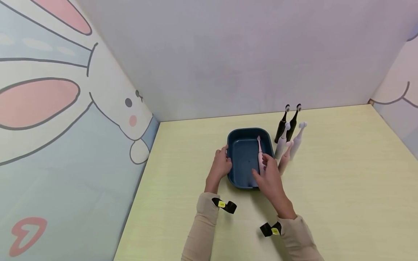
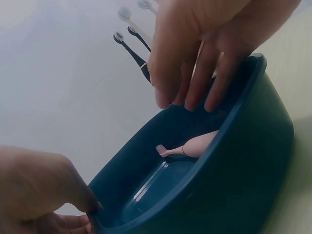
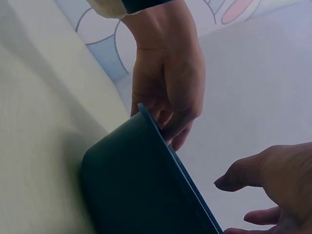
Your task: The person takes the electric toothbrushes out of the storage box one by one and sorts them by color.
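Tub: a dark blue plastic tub [image 1: 236,145] sits on the pale yellow table [image 1: 343,188], a little left of the middle, its long side running near to far.
Why it stays put: the left hand [image 1: 222,164] braces the tub's left rim, which I judge keeps it from sliding.
Left grip: the fingers curl over the rim [image 3: 163,127], with the thumb on the outside wall; it holds the tub.
Toothbrush in tub: a pink toothbrush [image 1: 260,154] lies along the tub's right inner side, head toward the far end.
Right grip: the right hand [image 1: 269,177] hovers over the tub's near right part, fingers loosely spread and pointing down [image 2: 195,58], holding nothing; it is just above the pink toothbrush.
Standing brushes: two black toothbrushes [image 1: 287,123] and three pale pink ones [image 1: 289,145] stand upright just right of the tub.
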The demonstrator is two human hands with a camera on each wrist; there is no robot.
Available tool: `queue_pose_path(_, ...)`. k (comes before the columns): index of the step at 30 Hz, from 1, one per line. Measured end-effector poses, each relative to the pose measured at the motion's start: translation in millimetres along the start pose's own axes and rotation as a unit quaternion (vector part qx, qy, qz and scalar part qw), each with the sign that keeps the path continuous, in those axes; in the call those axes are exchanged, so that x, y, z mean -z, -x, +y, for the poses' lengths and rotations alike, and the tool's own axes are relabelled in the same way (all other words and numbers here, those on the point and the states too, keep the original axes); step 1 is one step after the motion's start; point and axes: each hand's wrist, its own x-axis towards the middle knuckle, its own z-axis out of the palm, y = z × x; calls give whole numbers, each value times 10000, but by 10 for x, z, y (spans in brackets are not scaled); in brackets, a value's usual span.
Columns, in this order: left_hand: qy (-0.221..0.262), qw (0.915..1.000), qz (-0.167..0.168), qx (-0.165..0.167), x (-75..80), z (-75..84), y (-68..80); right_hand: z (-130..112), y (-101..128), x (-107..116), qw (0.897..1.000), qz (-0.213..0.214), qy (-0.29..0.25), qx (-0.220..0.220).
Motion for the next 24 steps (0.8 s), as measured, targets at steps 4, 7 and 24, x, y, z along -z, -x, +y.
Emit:
queue_pose_path(4,-4,10000,-9,1,-11,-6,16,39,-58,1,9993,-214,229,-192)
queue_pose_path(7,-15,10000,-7,-14,-20,-16,26,57,-96,11,9977,-459,437,-247)
queue_pose_path(24,-55,9998,38,-174,-46,-47,41,125,-356,-104,9764,-1233,1482,-968)
